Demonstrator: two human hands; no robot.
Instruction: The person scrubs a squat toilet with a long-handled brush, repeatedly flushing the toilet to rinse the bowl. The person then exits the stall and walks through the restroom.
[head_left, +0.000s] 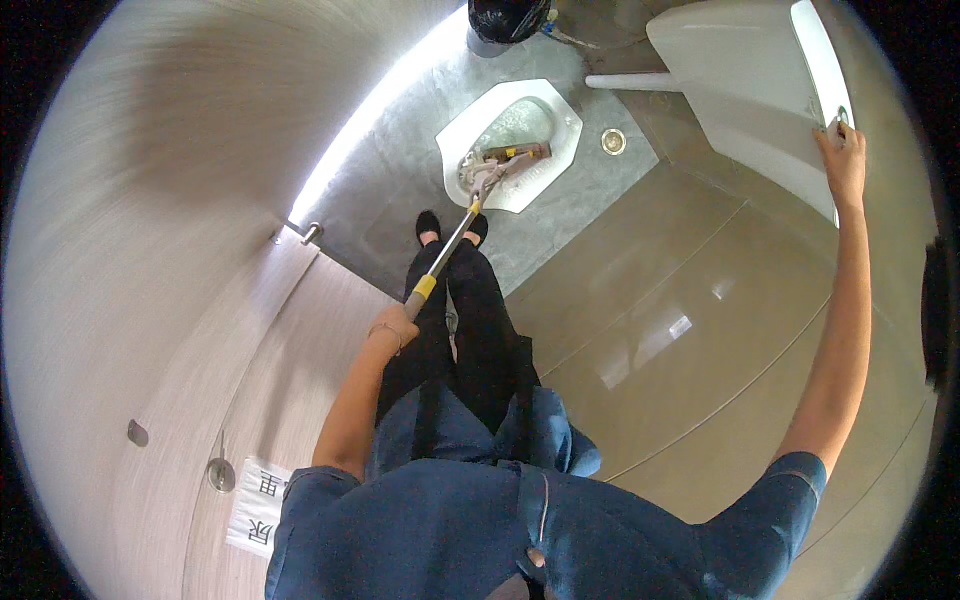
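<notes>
My left hand [394,325] is wrapped round the handle of a mop [440,262], whose grey metal shaft has yellow collars. The mop's head reaches down into the white squat toilet [452,128], across the bowl. Water in the bowl looks pale and foamy. On the far right, my right hand [845,160] is at the top of the white toilet tank [750,80]. Its fingers are bent onto the small metal flush button [841,116] on the lid. How far the button is pressed is hidden.
A black-lined bin [500,22] stands behind the toilet. A white pipe [632,82] runs from the tank. Beside the toilet is a round floor drain [613,141]. Tiled wall [680,320] rises on the right; a wood-patterned door [300,330] and a paper sign [255,505] are left.
</notes>
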